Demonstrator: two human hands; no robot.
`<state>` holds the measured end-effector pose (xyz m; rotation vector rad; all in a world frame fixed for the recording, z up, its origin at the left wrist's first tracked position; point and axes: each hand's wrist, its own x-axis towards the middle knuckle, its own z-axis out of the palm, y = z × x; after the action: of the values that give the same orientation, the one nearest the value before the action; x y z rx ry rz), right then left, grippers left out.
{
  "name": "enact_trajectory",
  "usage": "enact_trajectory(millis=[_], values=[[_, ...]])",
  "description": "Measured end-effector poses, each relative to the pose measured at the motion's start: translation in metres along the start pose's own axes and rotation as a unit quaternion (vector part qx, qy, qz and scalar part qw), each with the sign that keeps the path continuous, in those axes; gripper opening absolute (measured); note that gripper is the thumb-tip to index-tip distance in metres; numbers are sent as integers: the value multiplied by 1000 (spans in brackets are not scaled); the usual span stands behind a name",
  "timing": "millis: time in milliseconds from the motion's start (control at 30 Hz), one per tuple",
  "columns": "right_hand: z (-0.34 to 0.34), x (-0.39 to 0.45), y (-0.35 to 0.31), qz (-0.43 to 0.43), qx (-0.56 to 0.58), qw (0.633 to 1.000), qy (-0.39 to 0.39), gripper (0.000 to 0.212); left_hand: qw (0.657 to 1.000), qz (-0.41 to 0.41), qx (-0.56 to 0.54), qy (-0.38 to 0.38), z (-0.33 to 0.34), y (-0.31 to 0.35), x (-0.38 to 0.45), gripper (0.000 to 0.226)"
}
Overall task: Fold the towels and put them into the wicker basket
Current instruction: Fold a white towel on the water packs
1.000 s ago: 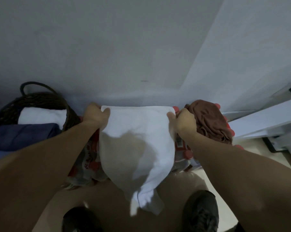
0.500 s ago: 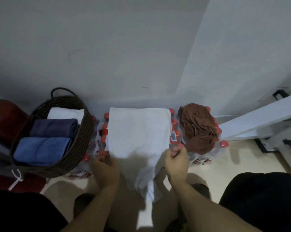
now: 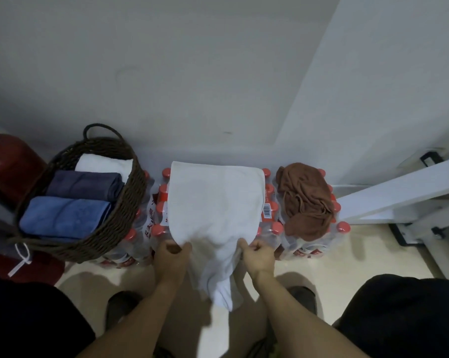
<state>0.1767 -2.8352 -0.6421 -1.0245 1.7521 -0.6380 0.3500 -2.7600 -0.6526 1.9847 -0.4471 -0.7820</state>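
The white towel now lies spread flat over the shrink-wrapped water bottles at the centre, its far edge at 12 o'clock against the wall and its near end drooping off the pack toward the floor at 6 o'clock. A second ago both hands were up at that far edge, laying it down; since then they have drawn back to the near side. The left hand pinches the towel's edge at 7 o'clock of the cloth, fingers curled round it, and the right hand grips the opposite edge at 5 o'clock in the same way. That shift suggests the spreading step is over and the first fold is about to begin, probably by lifting the hanging end up and over the flat part. The basket sits at 9 o'clock, beside the pack, already holding a folded white towel, a dark blue one and a lighter blue one. The brown towel lies crumpled on bottles at 3 o'clock, not yet folded, so at least two towels remain.
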Motion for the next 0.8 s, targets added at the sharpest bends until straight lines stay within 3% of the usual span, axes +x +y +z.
enact_trajectory(millis=[267,400,533,633,700,800], values=[[0,-5,-16,-29,56,997,51,42,997,67,30,2,-11,7,5,45],[-4,-1,-18,-25,79,995,53,42,998,62,-5,0,-18,17,9,46],[-12,2,-18,-28,78,995,62,29,997,83,7,6,-23,20,12,48],[-18,4,-19,-12,97,993,70,40,992,110,46,34,-29,22,14,45],[-23,5,-18,1,76,994,84,46,994,89,43,52,-32,21,17,42],[-32,6,-14,30,44,993,103,21,996,22,44,74,-37,16,19,34]])
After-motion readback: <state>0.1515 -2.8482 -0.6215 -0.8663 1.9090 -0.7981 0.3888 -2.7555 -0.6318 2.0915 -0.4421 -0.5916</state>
